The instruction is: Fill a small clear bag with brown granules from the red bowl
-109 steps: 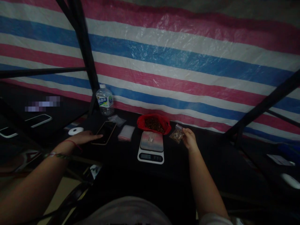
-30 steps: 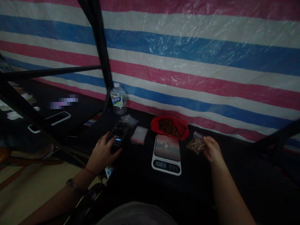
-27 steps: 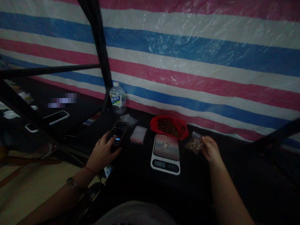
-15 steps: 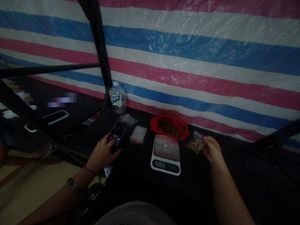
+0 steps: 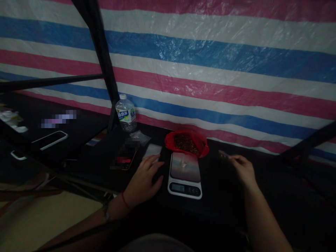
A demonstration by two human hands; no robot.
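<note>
My left hand has its fingers spread, with the fingertips over the near part of a stack of small clear bags. Between the thumb and fingers of my right hand is the edge of a small clear bag, tilted and dim. A white digital scale lies between my hands. Behind the scale, an open red bag holds many small brown pieces. The phone rests left of the stacked bags.
A clear bottle stands at the back left beside a black metal post. Crumpled clear plastic lies near it. Another phone-like object is on the left table. Striped sheeting hangs behind.
My left hand has moved right, off the phone and onto the stack of bags. The bag in my right hand has turned and shows less of itself. The view has shifted slightly.
</note>
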